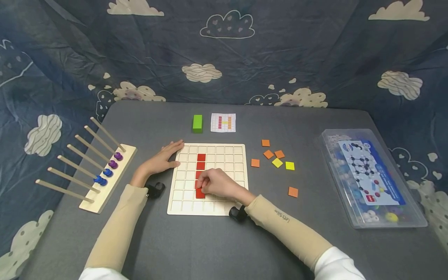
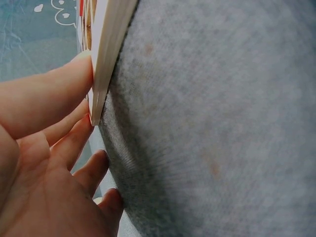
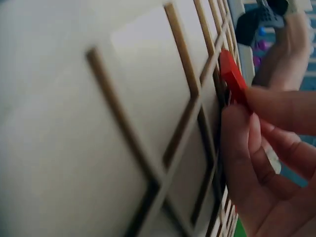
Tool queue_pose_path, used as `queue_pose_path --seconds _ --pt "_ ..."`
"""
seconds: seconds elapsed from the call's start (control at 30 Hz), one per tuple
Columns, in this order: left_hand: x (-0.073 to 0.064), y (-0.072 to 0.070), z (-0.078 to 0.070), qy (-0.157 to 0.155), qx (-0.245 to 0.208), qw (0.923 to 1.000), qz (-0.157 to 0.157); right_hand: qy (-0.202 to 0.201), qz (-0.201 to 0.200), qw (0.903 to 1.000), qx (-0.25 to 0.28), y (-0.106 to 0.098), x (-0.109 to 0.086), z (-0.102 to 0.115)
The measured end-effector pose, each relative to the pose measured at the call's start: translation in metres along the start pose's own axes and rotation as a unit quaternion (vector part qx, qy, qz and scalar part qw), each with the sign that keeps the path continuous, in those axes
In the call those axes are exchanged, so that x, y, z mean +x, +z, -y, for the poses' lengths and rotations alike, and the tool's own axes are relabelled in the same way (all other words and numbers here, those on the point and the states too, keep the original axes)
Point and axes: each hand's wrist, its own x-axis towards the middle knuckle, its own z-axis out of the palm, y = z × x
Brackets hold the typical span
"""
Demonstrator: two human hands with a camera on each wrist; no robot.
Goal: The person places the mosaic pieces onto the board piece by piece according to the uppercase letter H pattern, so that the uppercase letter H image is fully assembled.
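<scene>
A pale wooden grid board (image 1: 224,210) lies on the dark table, with several red square tiles (image 1: 201,157) in one column. My right hand (image 1: 218,183) pinches a red square tile (image 3: 233,76) between thumb and index finger at the lower end of that column. In the right wrist view this tile is tilted, its edge down at a grid cell. The left hand (image 1: 160,159) is at the board's upper left corner, fingers straight. Its thumb (image 2: 59,91) touches the board's side edge.
Orange tiles (image 1: 255,163) and yellow tiles (image 1: 289,166) lie right of the board. Behind it are a green block (image 1: 197,123) and a pattern card (image 1: 223,129). A wooden peg rack (image 1: 127,155) with beads stands left, a clear plastic box (image 1: 344,212) right.
</scene>
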Motion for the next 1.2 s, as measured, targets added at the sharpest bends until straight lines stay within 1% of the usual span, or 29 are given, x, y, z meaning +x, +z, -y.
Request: queue_pose_path --seconds 0.07,0.17,0.27,0.33,0.37,0.43,0.5,0.53,0.57,0.63,0.7,0.73,0.87,0.93,1.03,1.1,1.2 --pt "0.000 0.000 0.000 0.002 0.001 1.0000 0.001 -0.009 -0.013 0.9990 -0.041 0.005 0.001 0.004" --pt "0.000 0.000 0.001 0.005 0.004 1.0000 0.001 -0.030 -0.028 0.9951 -0.090 0.009 0.001 0.008" --pt "0.000 0.000 0.001 0.007 0.007 1.0000 0.001 -0.040 -0.030 0.9915 -0.120 0.011 0.002 0.010" --pt "0.001 0.000 0.002 0.005 0.007 1.0000 0.001 -0.039 -0.025 0.9914 -0.123 0.011 0.002 0.010" --pt "0.001 0.000 0.002 0.005 0.006 1.0000 0.000 -0.036 -0.021 0.9927 -0.113 0.010 0.002 0.009" --pt "0.001 0.000 0.002 0.005 0.006 1.0000 -0.001 -0.026 -0.009 0.9971 -0.071 0.005 0.001 0.007" --pt "0.001 0.000 0.001 0.006 0.004 1.0000 -0.001 -0.016 0.005 0.9998 -0.011 -0.001 0.000 0.001" --pt "0.001 0.000 0.001 0.006 0.004 1.0000 -0.001 -0.009 0.014 0.9996 0.023 -0.006 -0.002 -0.002" --pt "0.001 0.000 0.001 0.006 0.003 1.0000 -0.001 -0.001 0.022 0.9981 0.057 -0.011 -0.003 -0.006" --pt "0.001 0.000 0.001 0.003 0.002 1.0000 -0.001 0.010 0.036 0.9922 0.119 -0.023 -0.007 -0.016" --pt "0.000 0.000 0.001 0.003 0.000 1.0000 0.000 0.022 0.038 0.9860 0.160 -0.036 -0.013 -0.028" --pt "0.001 0.001 0.000 0.002 0.000 1.0000 0.000 0.024 0.034 0.9844 0.171 -0.044 -0.017 -0.034" --pt "0.000 0.001 -0.001 0.002 -0.003 1.0000 -0.001 0.040 -0.008 0.9844 0.171 -0.074 -0.034 -0.058" --pt "0.000 0.001 -0.002 0.000 -0.004 1.0000 -0.001 0.055 -0.033 0.9837 0.168 -0.089 -0.044 -0.068" --pt "-0.001 0.001 -0.002 -0.003 -0.001 1.0000 -0.002 0.088 -0.071 0.9797 0.165 -0.110 -0.060 -0.082" --pt "-0.001 0.001 -0.002 -0.005 0.000 1.0000 -0.002 0.111 -0.099 0.9768 0.154 -0.123 -0.071 -0.089" --pt "-0.001 0.001 -0.002 -0.005 0.001 1.0000 -0.003 0.136 -0.134 0.9714 0.141 -0.140 -0.087 -0.099"
